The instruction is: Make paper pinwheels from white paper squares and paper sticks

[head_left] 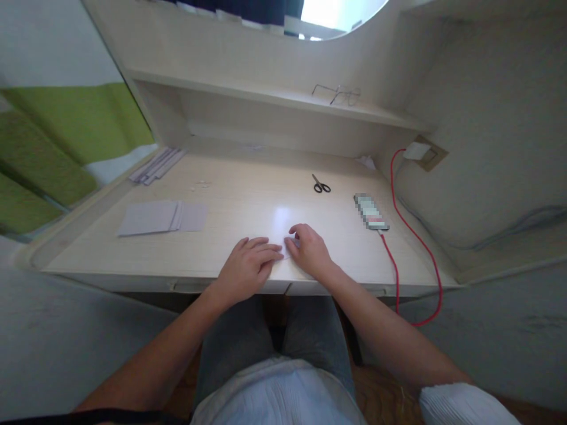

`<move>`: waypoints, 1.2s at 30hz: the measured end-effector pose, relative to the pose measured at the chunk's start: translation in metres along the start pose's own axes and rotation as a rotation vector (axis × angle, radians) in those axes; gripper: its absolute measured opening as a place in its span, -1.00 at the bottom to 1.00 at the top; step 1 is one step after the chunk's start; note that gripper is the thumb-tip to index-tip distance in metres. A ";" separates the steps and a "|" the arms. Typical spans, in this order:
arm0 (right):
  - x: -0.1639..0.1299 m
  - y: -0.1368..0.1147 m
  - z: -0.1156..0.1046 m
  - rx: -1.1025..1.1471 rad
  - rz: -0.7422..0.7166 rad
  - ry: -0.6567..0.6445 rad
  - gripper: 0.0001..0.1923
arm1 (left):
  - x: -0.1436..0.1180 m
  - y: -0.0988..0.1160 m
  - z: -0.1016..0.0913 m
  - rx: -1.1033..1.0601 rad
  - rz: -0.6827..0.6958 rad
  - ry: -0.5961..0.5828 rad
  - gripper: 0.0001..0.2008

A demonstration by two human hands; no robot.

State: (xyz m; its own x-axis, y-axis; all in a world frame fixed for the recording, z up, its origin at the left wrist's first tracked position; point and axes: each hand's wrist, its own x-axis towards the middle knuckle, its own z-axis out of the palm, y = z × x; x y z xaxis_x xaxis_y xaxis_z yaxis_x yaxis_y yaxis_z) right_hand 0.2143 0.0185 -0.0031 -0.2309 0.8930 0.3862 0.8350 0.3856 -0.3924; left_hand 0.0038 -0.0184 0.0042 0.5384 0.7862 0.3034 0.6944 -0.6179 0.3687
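Observation:
A small piece of white paper [287, 252] lies near the desk's front edge, mostly covered by my fingers. My left hand [250, 264] rests palm down beside it, fingers stretched out flat and their tips at the paper's left side. From the right, my right hand [309, 251] has its thumb and curled fingers on the same paper. How much of the paper is under the hands is hidden. Black-handled scissors [319, 185] lie farther back. To the left is a stack of white paper sheets [150, 218].
Folded paper strips [158, 166] lie at the back left, with small paper scraps [201, 185] nearby. A phone [371, 212] on the right connects to a red cable [419, 236] that hangs over the desk edge. Glasses [341, 93] sit on the shelf [248, 92].

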 end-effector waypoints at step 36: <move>-0.095 -0.032 -0.029 -0.255 -0.080 -0.187 -0.43 | -0.018 0.031 0.015 -0.009 -0.088 0.215 -0.79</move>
State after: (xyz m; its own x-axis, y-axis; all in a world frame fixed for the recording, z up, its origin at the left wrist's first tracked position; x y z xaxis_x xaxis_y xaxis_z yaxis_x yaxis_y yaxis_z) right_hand 0.2240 -0.0851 -0.0025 -0.3689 0.8986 0.2377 0.9032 0.4070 -0.1366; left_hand 0.0229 -0.0515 -0.0035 0.3613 0.8168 0.4498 0.7295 -0.5480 0.4093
